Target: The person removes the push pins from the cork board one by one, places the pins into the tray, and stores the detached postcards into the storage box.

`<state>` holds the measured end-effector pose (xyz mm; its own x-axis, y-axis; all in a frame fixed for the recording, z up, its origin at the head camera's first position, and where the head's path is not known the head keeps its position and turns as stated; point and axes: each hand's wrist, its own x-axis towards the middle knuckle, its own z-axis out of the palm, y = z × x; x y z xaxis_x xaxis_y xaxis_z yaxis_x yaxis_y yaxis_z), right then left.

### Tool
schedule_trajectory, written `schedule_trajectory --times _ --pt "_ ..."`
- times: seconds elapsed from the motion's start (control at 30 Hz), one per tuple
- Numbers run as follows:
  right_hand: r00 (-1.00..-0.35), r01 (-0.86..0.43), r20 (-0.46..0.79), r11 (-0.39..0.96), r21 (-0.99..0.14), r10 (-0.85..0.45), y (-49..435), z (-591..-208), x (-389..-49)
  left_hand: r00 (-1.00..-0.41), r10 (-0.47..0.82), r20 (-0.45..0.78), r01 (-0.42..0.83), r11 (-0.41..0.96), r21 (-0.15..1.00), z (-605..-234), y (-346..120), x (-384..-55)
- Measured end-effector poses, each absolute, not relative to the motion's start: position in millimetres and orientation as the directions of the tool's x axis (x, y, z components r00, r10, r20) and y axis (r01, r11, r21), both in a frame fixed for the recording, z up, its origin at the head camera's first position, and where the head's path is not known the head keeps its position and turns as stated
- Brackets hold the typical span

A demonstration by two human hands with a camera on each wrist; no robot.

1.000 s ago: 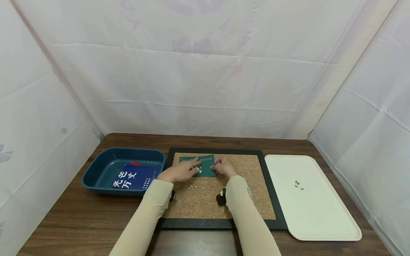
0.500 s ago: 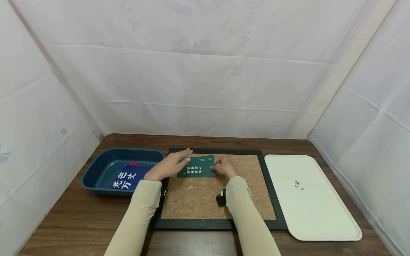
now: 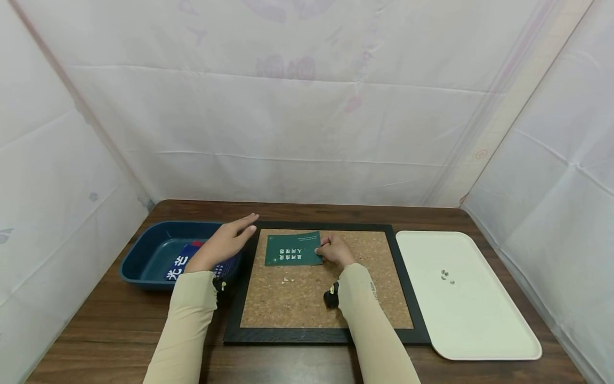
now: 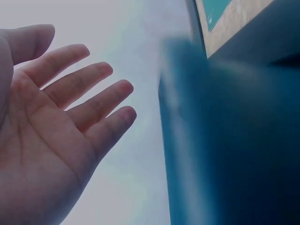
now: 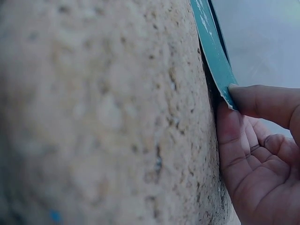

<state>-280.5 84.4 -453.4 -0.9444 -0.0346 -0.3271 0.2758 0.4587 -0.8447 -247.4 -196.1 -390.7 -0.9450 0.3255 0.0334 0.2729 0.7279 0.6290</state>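
A green card with white characters [image 3: 288, 242] lies on the upper part of the cork board [image 3: 297, 301]. My right hand [image 3: 338, 250] pinches its right edge; in the right wrist view the thumb rests on top of the card [image 5: 211, 51] and a finger sits beneath, slightly lifting that edge off the cork. My left hand [image 3: 223, 244] is above the right side of the blue-green basin [image 3: 144, 240], fingers straight and spread, holding nothing, as the left wrist view also shows. A dark blue card with white characters [image 3: 181, 261] lies in the basin, partly hidden by this hand.
A black frame [image 3: 288, 336] edges the cork board. Small pale bits [image 3: 287, 280] lie on the cork. At the right is a white tray [image 3: 470, 320] with several small metallic pieces [image 3: 445, 274]. White cloth walls [image 3: 307, 176] stand behind and at both sides.
My left hand has come off the green card and moved left over the basin. My right hand has kept its pinch on the card's right edge.
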Motion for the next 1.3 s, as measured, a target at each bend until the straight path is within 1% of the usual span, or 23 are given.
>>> schedule_trajectory --times 0.4,0.73,0.87,1.13,1.3 --pt "-0.947 0.272 -0.32 0.449 -0.851 -0.033 86.6 -455.7 -280.7 -0.969 0.246 0.023 0.204 0.742 0.639 -379.6 -227.6 -234.4" --pt "-0.944 0.28 -0.328 0.422 -0.862 -0.044 86.9 -457.2 -282.5 -0.987 0.164 0.004 0.129 0.764 0.632 -383.2 -260.8 -227.9" --pt "-0.945 0.274 -0.324 0.42 -0.865 -0.05 87.3 -456.6 -282.6 -0.991 0.13 0.019 0.114 0.779 0.617 -387.5 -275.1 -226.5" --pt "-0.943 0.285 -0.331 0.415 -0.864 -0.042 87.3 -456.2 -282.4 -0.996 0.041 0.077 0.081 0.767 0.637 -399.4 -299.4 -219.5" --pt "-0.942 0.291 -0.335 0.406 -0.866 -0.04 86.8 -456.3 -282.9 -0.992 -0.02 0.125 0.061 0.788 0.612 -405.6 -311.2 -215.8"
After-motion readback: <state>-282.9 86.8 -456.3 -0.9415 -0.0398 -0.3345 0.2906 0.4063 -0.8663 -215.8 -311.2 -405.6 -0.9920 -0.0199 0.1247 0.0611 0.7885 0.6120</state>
